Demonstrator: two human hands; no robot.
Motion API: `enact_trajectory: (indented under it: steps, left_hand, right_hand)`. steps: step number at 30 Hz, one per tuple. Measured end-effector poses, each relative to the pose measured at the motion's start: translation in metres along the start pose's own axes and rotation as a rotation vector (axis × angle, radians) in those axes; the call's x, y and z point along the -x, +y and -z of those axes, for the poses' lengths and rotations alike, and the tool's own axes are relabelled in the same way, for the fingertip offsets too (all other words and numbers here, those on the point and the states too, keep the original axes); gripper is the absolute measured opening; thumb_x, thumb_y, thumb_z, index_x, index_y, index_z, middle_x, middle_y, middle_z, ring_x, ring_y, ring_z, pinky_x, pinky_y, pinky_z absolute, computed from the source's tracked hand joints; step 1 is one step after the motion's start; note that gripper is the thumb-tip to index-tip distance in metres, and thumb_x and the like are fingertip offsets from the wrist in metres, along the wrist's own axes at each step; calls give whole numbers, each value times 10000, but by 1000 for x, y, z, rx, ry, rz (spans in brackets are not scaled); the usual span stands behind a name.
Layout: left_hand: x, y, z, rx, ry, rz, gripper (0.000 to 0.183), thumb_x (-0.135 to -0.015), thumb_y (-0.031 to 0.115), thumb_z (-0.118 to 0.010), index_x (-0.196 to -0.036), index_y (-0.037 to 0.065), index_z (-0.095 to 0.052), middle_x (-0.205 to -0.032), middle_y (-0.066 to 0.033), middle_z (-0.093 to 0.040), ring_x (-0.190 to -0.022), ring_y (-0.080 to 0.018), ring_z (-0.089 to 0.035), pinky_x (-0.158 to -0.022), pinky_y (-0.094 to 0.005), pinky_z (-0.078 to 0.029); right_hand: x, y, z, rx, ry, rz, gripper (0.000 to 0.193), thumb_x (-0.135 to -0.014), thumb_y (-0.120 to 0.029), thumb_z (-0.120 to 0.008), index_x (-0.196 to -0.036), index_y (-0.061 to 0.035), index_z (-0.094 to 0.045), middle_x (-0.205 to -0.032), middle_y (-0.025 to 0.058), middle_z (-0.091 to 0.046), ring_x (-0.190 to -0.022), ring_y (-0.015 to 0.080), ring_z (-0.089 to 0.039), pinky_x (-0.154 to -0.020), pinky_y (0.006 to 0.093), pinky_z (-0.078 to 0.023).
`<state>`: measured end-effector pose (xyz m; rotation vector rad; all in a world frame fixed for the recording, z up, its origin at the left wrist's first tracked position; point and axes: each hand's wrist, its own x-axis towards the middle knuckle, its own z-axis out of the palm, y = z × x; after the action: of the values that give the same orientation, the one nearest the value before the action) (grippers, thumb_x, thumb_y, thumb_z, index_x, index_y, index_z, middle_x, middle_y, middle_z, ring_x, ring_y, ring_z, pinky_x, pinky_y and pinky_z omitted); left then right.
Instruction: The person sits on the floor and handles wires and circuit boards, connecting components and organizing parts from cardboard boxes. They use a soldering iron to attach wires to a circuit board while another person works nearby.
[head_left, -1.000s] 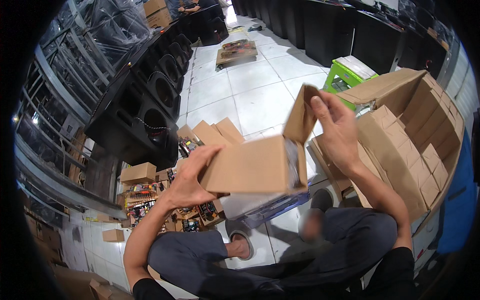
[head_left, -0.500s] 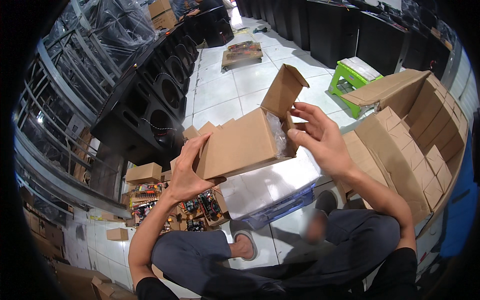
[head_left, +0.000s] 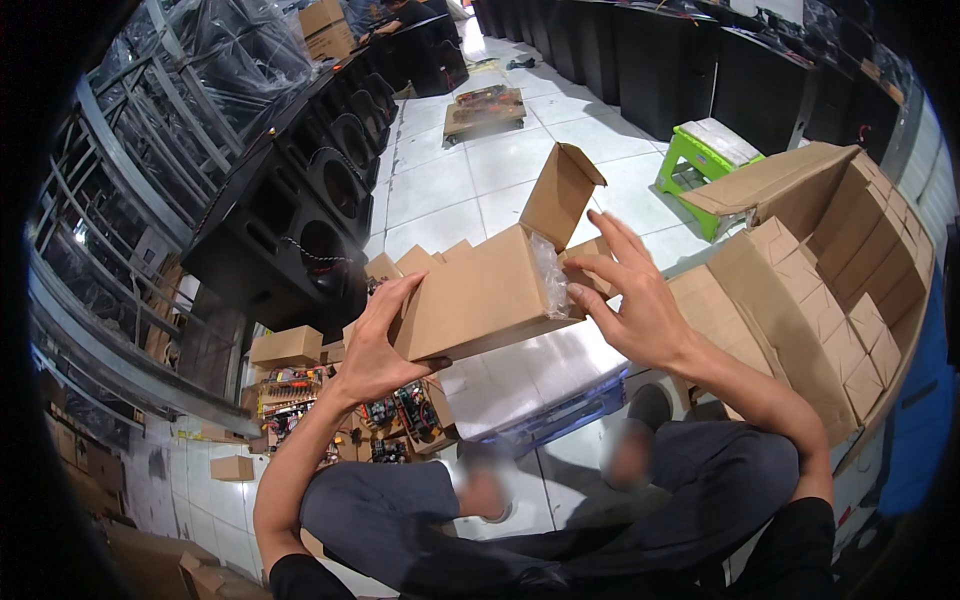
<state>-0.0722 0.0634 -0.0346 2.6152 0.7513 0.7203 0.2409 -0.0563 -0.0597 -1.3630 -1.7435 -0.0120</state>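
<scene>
A brown cardboard box (head_left: 475, 295) is held up in front of me, tilted, its right end uncovered. Its end flap (head_left: 562, 195) stands raised, and clear plastic wrap (head_left: 548, 275) shows in the opening; what the wrap covers is hidden. My left hand (head_left: 380, 335) grips the box's left end, thumb below and fingers over the top edge. At the open end, my right hand (head_left: 640, 305) has its fingers spread, with thumb and forefinger tips beside the plastic. Underneath stands a pale, smooth surface with a blue-purple base (head_left: 550, 420).
At right, a large open carton (head_left: 760, 320) contains several small boxes. A green step stool (head_left: 690, 165) stands behind it. Circuit boards (head_left: 385, 415) in trays lie at lower left. Black speaker cabinets (head_left: 290, 225) line the left side; a low wheeled board (head_left: 485, 120) sits farther off.
My right hand has shifted slightly left and down, its fingertips now closer to the plastic and its fingers more spread. The raised flap tilts a little lower. My left hand keeps its grip.
</scene>
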Motion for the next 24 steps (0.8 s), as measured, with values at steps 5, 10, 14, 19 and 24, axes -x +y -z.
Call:
enact_trajectory:
  steps: [5, 10, 14, 19, 24]
  left_hand:
    - [-3, 5, 0, -44, -11, -44, 1006, -584, 176, -909, -1468, 61, -442, -1375, -154, -540, -1272, -349, -508, -1109, -459, -386]
    - [-1, 4, -2, -50, -18, -55, 1008, -586, 177, -905, -1473, 72, -438, -1381, -153, -532, -1275, -344, -504, -1135, -482, -346]
    - [-1, 3, -4, -93, -27, -92, 1005, -586, 175, -904, -1472, 72, -440, -1372, -152, -536, -1261, -350, -506, -1133, -492, -339]
    - [-1, 5, -3, -108, -20, -122, 1000, -584, 169, -905, -1465, 60, -445, -1369, -152, -537, -1242, -349, -515, -1100, -481, -361]
    - [-7, 7, -5, -97, -17, -86, 981, -599, 169, -903, -1460, 55, -448, -1364, -159, -534, -1245, -350, -514, -1086, -458, -376]
  right_hand:
    - [-6, -9, 4, 105, 68, 71, 261, -868, -194, -722, -1030, 11, -716, -1354, 278, -546, -1302, 412, -451, -1077, 469, -339]
    - [-6, -16, 7, -6, 19, -27, 291, -866, -234, -721, -998, 25, -721, -1067, 173, -684, -975, 276, -582, -921, 411, -386]
    - [-4, -17, 6, 20, 6, -74, 286, -867, -226, -705, -991, 31, -718, -871, 144, -704, -829, 247, -599, -887, 373, -377]
    - [-6, -16, 1, 10, -9, -150, 221, -888, -178, -692, -961, 30, -716, -809, 136, -686, -796, 242, -591, -881, 364, -379]
    - [-5, 3, 0, -117, 228, -214, 140, -914, -101, -682, -950, 31, -709, -775, 101, -689, -784, 186, -613, -804, 347, -454]
